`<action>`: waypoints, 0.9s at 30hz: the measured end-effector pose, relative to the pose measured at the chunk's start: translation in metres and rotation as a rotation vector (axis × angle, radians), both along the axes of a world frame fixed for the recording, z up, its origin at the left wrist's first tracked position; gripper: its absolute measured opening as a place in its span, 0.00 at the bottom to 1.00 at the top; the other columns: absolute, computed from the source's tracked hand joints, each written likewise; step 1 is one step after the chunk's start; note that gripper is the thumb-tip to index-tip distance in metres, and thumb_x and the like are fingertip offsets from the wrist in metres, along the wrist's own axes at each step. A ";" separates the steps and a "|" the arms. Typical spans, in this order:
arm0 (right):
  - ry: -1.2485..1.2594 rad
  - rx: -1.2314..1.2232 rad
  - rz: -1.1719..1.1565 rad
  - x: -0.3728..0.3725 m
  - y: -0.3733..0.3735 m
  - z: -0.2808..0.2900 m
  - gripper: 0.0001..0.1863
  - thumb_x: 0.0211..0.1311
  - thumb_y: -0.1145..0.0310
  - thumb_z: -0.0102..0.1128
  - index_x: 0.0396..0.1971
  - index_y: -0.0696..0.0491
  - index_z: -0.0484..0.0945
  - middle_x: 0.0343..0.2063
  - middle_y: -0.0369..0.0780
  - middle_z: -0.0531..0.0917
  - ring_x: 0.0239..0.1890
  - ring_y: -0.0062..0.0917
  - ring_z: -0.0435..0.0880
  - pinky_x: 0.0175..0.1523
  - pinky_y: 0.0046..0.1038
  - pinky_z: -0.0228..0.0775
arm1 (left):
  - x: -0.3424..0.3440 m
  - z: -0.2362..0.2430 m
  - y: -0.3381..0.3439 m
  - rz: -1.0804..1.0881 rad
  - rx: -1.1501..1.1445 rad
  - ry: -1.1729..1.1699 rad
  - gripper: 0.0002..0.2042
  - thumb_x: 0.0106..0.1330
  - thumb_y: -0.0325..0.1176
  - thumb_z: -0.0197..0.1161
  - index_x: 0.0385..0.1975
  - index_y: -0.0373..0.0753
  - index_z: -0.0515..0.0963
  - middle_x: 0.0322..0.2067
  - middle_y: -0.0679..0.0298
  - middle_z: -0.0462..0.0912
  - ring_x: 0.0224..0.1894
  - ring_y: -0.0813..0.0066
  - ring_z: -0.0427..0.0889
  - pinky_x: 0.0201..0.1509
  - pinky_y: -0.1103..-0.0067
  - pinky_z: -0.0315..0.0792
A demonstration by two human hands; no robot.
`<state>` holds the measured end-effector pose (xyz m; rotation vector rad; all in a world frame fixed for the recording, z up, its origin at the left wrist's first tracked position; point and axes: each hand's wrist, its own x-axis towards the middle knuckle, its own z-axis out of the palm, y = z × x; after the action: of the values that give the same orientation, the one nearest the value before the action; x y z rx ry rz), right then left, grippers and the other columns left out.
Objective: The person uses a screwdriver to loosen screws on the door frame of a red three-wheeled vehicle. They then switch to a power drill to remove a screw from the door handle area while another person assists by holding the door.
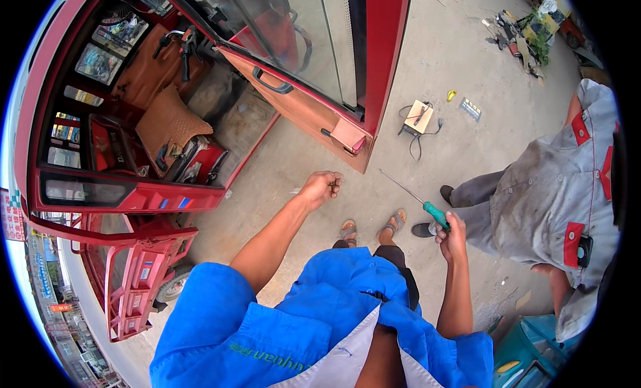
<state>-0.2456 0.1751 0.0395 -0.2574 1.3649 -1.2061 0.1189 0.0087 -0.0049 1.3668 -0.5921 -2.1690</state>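
My right hand (453,236) is wrapped round the green handle of a screwdriver (434,212). Its long thin metal shaft points up and to the left, its tip apart from everything. My left hand (324,188) is raised in front of me with the fingers curled in. Whatever it may hold is too small or hidden to make out. Beyond the left hand, a red three-wheeled vehicle (120,196) stands with its brown-lined door (314,114) swung out. The door's lower corner is nearest to my hands and touches neither.
Inside the cab are a brown seat cover (170,124) and handlebars (187,51). A small boxy device with cables (418,116) lies on the concrete ground. A person in grey workwear (554,194) stands close on the right. A teal vehicle (527,351) is at lower right, scrap parts (514,41) far right.
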 end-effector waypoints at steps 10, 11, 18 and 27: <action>-0.077 -0.006 -0.067 0.012 0.019 0.007 0.11 0.68 0.57 0.55 0.34 0.49 0.71 0.20 0.36 0.74 0.17 0.15 0.65 0.20 0.20 0.55 | -0.077 0.021 0.013 0.235 0.069 0.559 0.11 0.68 0.22 0.56 0.49 0.37 0.73 0.56 0.54 0.75 0.60 0.60 0.74 0.63 0.68 0.71; -0.052 -0.017 -0.055 0.012 0.019 0.008 0.11 0.68 0.57 0.55 0.35 0.49 0.71 0.20 0.36 0.74 0.17 0.15 0.65 0.20 0.20 0.55 | -0.083 0.017 0.012 0.269 0.073 0.609 0.12 0.68 0.22 0.56 0.50 0.38 0.73 0.57 0.55 0.75 0.62 0.60 0.72 0.66 0.67 0.69; 0.100 -0.009 -0.057 0.018 0.017 0.007 0.12 0.69 0.58 0.53 0.39 0.52 0.74 0.20 0.34 0.73 0.16 0.14 0.64 0.18 0.19 0.59 | -0.103 0.016 0.007 0.364 0.092 0.673 0.12 0.69 0.23 0.56 0.50 0.38 0.71 0.59 0.57 0.73 0.65 0.61 0.69 0.71 0.66 0.64; 0.208 -0.009 -0.059 0.019 0.015 0.012 0.13 0.70 0.57 0.53 0.38 0.53 0.73 0.21 0.34 0.73 0.17 0.14 0.66 0.19 0.20 0.62 | -0.109 0.012 0.001 0.329 0.037 0.648 0.11 0.70 0.23 0.54 0.50 0.37 0.71 0.58 0.54 0.73 0.65 0.57 0.69 0.70 0.63 0.65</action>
<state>-0.2266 0.1896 0.0510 -0.3585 1.5565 -1.2617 0.0100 0.0096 0.0073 0.6421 -0.0710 -2.1715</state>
